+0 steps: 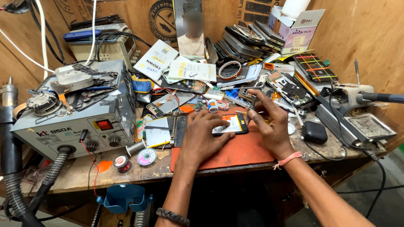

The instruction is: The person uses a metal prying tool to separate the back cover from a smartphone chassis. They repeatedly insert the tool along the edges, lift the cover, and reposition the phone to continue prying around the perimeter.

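Opened black smartphone w/ orange-and-white battery showing (230,125) lies back-side up at the far edge of the flat orange rubber work mat (235,153), itself near the front of the cluttered wooden bench (75,176), so the work sits close to the body w/ a soft, non-slip base under it. Head view: left hand (202,138) is laid palm-down on the mat, fingers spread over the phone's near-left end, apparently pinning it so it can't slide. Right hand (269,126) is at the phone's right end, wrist w/ a pink thread band; thumb & index reach up and pinch a small dark upright tool (252,102), exact kind too small to tell, other fingers loosely curled. Just left of the mat sits a narrow black metal holder frame (177,130) w/ a white card beside it. Grey hot-air rework station w/ red switch & two knobs (80,122) stands at left, loose parts piled on top, hose hanging off front, within arm's reach. Stack of dead phones (248,40) leans at the back wall, out of the way. Small black pouch (314,132) rests right of the hand.
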